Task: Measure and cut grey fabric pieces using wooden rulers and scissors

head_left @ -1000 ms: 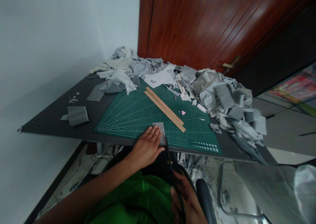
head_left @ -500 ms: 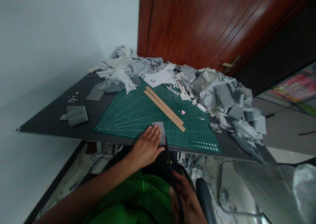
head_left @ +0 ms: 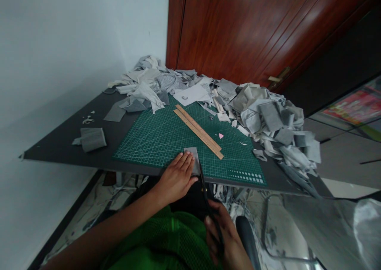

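My left hand (head_left: pixel 177 178) lies flat, fingers stretched out, on a small grey piece of cloth (head_left: pixel 195 166) at the front edge of the green cutting mat (head_left: pixel 154 143). Part of the cloth is hidden under the palm and fingers. Below the table edge my right hand (head_left: pixel 228 234) is closed round the handles of black scissors (head_left: pixel 205 198). Their blades point away from me and run along the right edge of the cloth. Two wooden rulers (head_left: pixel 198 131) lie side by side, slanting across the mat beyond my left hand.
A heap of grey and white cloth scraps (head_left: pixel 264 115) covers the right and back of the table. At the left lie a folded grey cloth (head_left: pixel 93 139) and small offcuts (head_left: pixel 88 120). A pink triangular piece (head_left: pixel 220 135) rests on the mat. A black armrest (head_left: pixel 247 238) stands beside my right hand.
The scissors and my right hand have shifted slightly, and the handles now sit farther apart. My left hand stays in place on the cloth.
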Tool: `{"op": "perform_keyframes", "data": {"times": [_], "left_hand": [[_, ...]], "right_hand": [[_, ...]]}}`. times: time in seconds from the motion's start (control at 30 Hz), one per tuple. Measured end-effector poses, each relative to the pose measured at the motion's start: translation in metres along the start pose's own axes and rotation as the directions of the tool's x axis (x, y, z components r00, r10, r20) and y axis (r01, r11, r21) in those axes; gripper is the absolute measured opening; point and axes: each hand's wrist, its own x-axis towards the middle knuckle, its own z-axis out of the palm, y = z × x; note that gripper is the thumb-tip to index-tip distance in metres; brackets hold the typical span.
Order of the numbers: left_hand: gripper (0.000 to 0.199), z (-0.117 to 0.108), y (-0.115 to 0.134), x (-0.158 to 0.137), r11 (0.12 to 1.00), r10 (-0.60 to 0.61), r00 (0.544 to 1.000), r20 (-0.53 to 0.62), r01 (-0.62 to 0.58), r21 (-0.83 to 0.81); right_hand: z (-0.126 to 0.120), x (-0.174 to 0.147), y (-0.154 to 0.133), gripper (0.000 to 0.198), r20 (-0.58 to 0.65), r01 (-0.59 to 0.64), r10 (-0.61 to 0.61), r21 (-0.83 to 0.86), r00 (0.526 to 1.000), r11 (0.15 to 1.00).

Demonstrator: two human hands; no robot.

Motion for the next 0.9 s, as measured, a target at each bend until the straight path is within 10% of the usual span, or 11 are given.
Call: {"op": "perform_keyframes", "data": {"times": [0.9], "left_hand": [[0.062, 0.001, 0.001, -0.001, 1.000, 0.007, 1.000, -0.013, -0.007, 0.011]], "right_hand": [[0.001, 0.003, 0.011, 0.072, 0.010, 0.109, -0.108, -0.112, 0.994, 0.988]]}}
